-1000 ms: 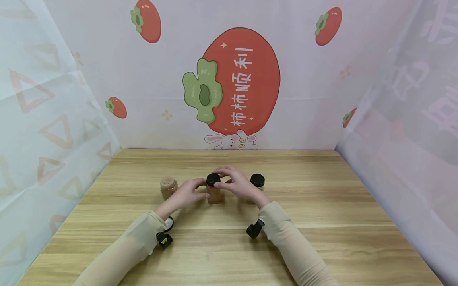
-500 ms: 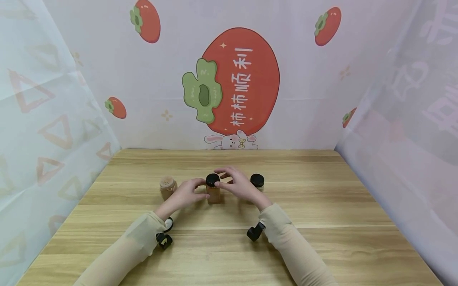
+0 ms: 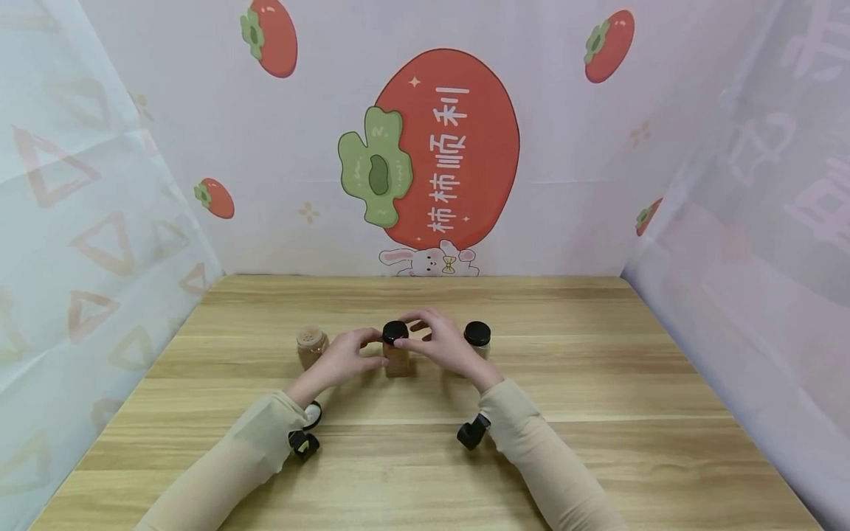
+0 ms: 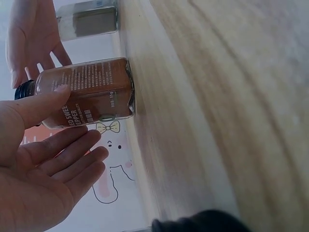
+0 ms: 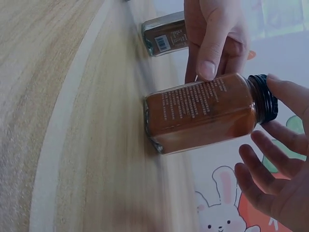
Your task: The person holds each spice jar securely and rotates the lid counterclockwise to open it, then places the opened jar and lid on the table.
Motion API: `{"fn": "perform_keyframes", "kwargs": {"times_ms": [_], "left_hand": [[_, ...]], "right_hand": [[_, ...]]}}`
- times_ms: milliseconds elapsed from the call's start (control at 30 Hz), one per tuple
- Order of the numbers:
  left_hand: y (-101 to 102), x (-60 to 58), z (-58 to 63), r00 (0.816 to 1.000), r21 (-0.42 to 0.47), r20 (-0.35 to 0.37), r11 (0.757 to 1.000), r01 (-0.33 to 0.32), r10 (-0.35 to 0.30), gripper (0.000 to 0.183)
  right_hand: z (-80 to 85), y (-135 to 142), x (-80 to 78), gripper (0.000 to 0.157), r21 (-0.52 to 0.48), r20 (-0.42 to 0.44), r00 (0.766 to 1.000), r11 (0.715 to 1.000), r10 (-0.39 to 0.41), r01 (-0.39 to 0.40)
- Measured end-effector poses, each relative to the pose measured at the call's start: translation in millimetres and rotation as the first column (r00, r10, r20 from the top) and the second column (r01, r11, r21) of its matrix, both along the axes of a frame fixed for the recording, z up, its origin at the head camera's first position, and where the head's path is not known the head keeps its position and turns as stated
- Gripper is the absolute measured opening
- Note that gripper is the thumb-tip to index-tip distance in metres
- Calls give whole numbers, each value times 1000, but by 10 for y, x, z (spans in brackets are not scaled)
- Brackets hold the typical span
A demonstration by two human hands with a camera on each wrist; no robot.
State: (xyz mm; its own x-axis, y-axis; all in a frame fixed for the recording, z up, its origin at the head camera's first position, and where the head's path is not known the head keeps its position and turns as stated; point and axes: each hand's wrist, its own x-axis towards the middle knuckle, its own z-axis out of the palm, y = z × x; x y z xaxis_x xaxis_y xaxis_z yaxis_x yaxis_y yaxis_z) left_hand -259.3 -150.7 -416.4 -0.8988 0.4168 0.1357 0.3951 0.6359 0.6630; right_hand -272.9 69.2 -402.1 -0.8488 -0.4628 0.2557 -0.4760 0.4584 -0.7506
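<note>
A square glass spice jar (image 3: 397,361) stands upright on the table, filled with reddish-brown powder; its label partly reads "pepper". My left hand (image 3: 344,359) holds the jar's body, thumb on the near side and fingers on the far side. At the top, my right hand (image 3: 443,343) pinches the black screw cap (image 5: 264,98) between thumb and index finger. The other right fingers are spread free of the jar. In the head view the cap (image 3: 395,331) sits on the jar's neck.
Left of the hands stands a capless jar with a perforated shaker top (image 3: 310,339). A second black-capped jar (image 3: 477,336) stands behind the right wrist, partly hidden. An upturned black cap with a white inside (image 3: 312,415) lies beside the left wrist. A printed cloth (image 3: 564,184) hangs behind the table.
My right thumb and fingers shift slightly about the cap. The jar and my left hand stay in place.
</note>
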Motion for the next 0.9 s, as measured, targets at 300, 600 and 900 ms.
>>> {"fn": "perform_keyframes", "kwargs": {"times_ms": [300, 600, 900], "left_hand": [[3, -6, -23, 1000, 13, -10, 1000, 11, -11, 41], [-4, -9, -26, 1000, 17, -18, 1000, 20, -19, 40], [-1, -11, -30, 1000, 9, -8, 1000, 21, -20, 41]], "right_hand": [[-15, -31, -7, 41, 7, -8, 1000, 1000, -27, 27], [13, -26, -31, 40, 25, -2, 1000, 1000, 18, -17], [75, 22, -62, 41, 84, 52, 994, 992, 94, -98]]}}
